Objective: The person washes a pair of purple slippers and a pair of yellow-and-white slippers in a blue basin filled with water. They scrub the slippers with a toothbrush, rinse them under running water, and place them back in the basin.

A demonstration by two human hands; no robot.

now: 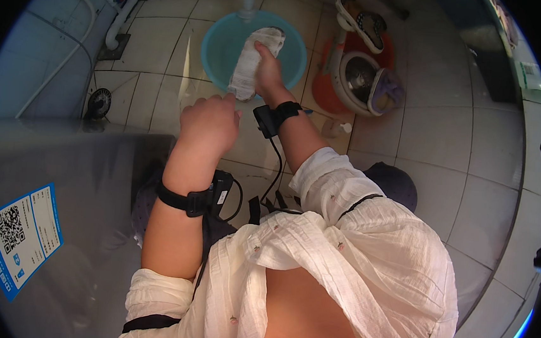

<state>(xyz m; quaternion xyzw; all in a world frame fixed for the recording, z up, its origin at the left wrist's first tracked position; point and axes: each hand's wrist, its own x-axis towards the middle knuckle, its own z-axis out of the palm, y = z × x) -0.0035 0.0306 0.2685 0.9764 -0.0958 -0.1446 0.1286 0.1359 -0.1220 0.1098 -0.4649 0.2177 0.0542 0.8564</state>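
Note:
My right hand (269, 72) holds a shoe (246, 67) by its side, its white ribbed sole facing up and the thumb lying across the sole. Beneath the shoe stands a round light-blue plastic basin (207, 49) on the floor. My left hand (209, 123) is curled, back up, just below the shoe's near end. A small pale piece shows at its fingertips, against the shoe; what the hand holds, if anything, is hidden. Both forearms wear black straps with dark box-like devices and cables.
An orange-red basin (323, 94) at right holds a white round-rimmed container (341, 81). A shoe (362, 23) and a lavender shoe (385, 93) rest about it. Near it lies a small bottle (333, 127). White pipes (120, 19) and a floor drain (99, 103) are at left, beside a grey appliance (84, 168).

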